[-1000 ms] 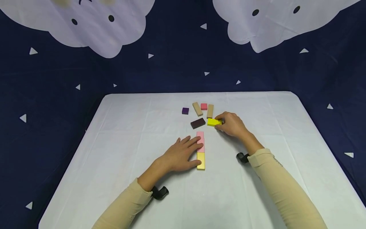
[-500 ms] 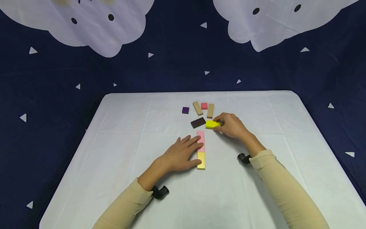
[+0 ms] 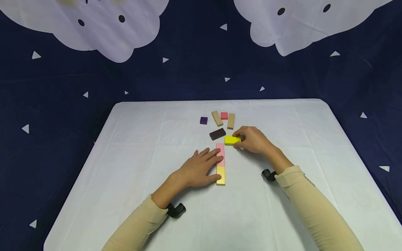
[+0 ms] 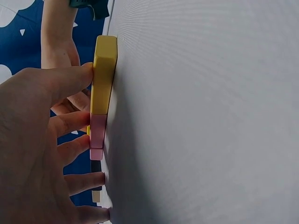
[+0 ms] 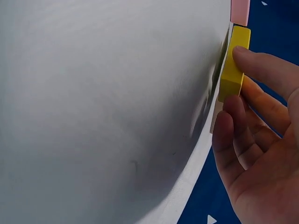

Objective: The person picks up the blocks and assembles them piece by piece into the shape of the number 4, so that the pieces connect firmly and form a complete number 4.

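Note:
My left hand [image 3: 198, 169] lies spread over the table, its fingers extended. Fingertips touch the pink blocks [image 3: 221, 163], and the thumb touches the golden-yellow block [image 3: 221, 170]. These form one straight line pointing away from me; the left wrist view shows a seam in the pink part [image 4: 97, 130]. With thumb and fingers my right hand [image 3: 254, 140] pinches a bright yellow block [image 3: 230, 140], held crosswise just right of the far pink end. In the right wrist view that yellow block [image 5: 231, 70] sits close to a pink block [image 5: 240, 11]; whether they touch I cannot tell.
Beyond the line lie a dark brown block [image 3: 217, 134], two natural wood blocks [image 3: 217, 119], a small red-pink block [image 3: 224, 115] and a small dark purple block [image 3: 203, 120]. The white-covered table [image 3: 150, 132] ends at a dark blue patterned cloth [image 3: 194, 80].
My right hand has drawn the bright yellow block toward me and slightly left, away from the wood block and up to the pink end. The left hand has stayed in place.

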`<state>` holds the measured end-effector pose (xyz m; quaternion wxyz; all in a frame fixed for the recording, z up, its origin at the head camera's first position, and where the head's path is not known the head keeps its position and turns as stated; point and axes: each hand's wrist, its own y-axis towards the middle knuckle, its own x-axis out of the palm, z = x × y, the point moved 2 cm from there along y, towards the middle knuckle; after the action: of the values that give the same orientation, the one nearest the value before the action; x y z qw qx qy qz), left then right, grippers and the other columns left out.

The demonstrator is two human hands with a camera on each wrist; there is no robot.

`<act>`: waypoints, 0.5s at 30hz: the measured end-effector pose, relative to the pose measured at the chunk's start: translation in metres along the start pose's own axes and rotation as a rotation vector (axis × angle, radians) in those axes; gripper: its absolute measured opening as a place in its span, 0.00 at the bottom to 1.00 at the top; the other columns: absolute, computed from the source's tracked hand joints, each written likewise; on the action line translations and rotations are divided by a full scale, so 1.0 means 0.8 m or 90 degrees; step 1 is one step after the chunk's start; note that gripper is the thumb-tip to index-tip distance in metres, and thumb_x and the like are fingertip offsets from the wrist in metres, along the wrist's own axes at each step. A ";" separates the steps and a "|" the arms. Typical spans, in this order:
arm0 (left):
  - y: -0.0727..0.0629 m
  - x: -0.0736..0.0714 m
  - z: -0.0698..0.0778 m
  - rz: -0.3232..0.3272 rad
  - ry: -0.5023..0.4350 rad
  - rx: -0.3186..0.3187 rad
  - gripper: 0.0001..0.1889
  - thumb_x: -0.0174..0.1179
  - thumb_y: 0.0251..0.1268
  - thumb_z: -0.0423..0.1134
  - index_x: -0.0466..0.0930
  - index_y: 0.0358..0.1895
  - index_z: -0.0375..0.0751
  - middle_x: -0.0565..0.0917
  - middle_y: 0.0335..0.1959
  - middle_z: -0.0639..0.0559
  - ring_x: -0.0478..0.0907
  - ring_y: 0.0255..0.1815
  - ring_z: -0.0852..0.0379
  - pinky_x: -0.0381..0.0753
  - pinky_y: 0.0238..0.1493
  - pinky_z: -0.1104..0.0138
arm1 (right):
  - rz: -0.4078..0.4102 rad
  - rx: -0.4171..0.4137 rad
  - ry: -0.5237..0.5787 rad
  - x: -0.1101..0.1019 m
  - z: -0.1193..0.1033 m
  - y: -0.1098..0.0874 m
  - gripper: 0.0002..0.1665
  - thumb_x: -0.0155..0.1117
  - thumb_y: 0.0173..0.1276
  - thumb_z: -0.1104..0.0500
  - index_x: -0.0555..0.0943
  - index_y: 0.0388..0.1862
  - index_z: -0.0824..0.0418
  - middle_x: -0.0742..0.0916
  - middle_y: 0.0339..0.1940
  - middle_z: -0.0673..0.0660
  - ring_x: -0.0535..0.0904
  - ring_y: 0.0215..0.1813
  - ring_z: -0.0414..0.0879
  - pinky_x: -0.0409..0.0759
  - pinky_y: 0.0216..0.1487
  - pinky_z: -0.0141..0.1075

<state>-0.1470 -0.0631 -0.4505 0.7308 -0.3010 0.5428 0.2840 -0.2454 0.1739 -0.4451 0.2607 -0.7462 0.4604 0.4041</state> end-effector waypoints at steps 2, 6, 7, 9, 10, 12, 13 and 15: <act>0.000 0.000 0.000 0.002 -0.002 0.001 0.36 0.45 0.66 0.68 0.58 0.74 0.58 0.51 0.77 0.57 0.50 0.75 0.47 0.53 0.67 0.42 | -0.004 -0.005 -0.001 0.000 0.000 -0.001 0.22 0.77 0.53 0.54 0.85 0.48 0.57 0.84 0.40 0.51 0.75 0.34 0.46 0.72 0.38 0.41; 0.000 0.000 0.000 0.004 -0.003 0.002 0.36 0.46 0.66 0.68 0.58 0.74 0.58 0.51 0.77 0.57 0.50 0.75 0.46 0.53 0.67 0.42 | -0.016 -0.013 0.002 0.000 -0.003 -0.002 0.22 0.77 0.53 0.55 0.85 0.48 0.57 0.85 0.40 0.51 0.75 0.34 0.46 0.72 0.38 0.40; 0.000 0.000 0.000 0.003 -0.003 0.002 0.37 0.45 0.66 0.68 0.58 0.74 0.58 0.51 0.77 0.57 0.50 0.75 0.46 0.53 0.67 0.42 | -0.018 -0.015 0.003 0.000 -0.004 -0.003 0.22 0.77 0.53 0.55 0.85 0.48 0.57 0.85 0.40 0.51 0.75 0.34 0.46 0.72 0.38 0.40; 0.000 0.000 0.000 0.003 0.000 0.001 0.37 0.45 0.66 0.68 0.58 0.74 0.58 0.51 0.77 0.57 0.50 0.75 0.46 0.53 0.67 0.42 | -0.020 -0.020 0.004 0.000 -0.005 -0.004 0.22 0.78 0.52 0.54 0.86 0.48 0.58 0.84 0.40 0.50 0.74 0.34 0.46 0.72 0.38 0.40; 0.000 0.000 0.000 0.003 0.000 0.001 0.37 0.45 0.66 0.68 0.58 0.74 0.58 0.51 0.77 0.57 0.50 0.75 0.46 0.53 0.67 0.42 | -0.020 -0.024 0.004 0.000 -0.005 -0.004 0.22 0.78 0.52 0.55 0.86 0.48 0.58 0.85 0.40 0.50 0.74 0.34 0.46 0.72 0.37 0.40; 0.001 0.000 0.000 0.003 0.001 0.001 0.37 0.45 0.66 0.68 0.58 0.75 0.58 0.50 0.77 0.57 0.50 0.75 0.47 0.53 0.67 0.42 | -0.018 -0.030 0.003 0.000 -0.005 -0.005 0.22 0.78 0.52 0.55 0.86 0.47 0.58 0.85 0.40 0.50 0.75 0.33 0.45 0.72 0.37 0.40; 0.001 0.000 0.000 0.002 0.001 0.001 0.37 0.45 0.66 0.68 0.58 0.74 0.58 0.50 0.77 0.57 0.50 0.75 0.47 0.53 0.67 0.42 | -0.018 -0.031 0.003 0.000 -0.005 -0.006 0.22 0.78 0.52 0.55 0.86 0.47 0.58 0.85 0.39 0.50 0.75 0.33 0.45 0.72 0.37 0.39; 0.001 0.001 0.000 0.000 -0.001 0.000 0.37 0.45 0.66 0.68 0.58 0.74 0.58 0.50 0.77 0.57 0.50 0.75 0.47 0.52 0.67 0.42 | -0.021 -0.034 0.002 0.001 -0.004 -0.007 0.22 0.78 0.52 0.55 0.86 0.47 0.59 0.85 0.39 0.50 0.75 0.33 0.45 0.73 0.37 0.39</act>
<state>-0.1471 -0.0625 -0.4509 0.7313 -0.3006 0.5422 0.2843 -0.2392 0.1731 -0.4440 0.2465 -0.7610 0.4379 0.4104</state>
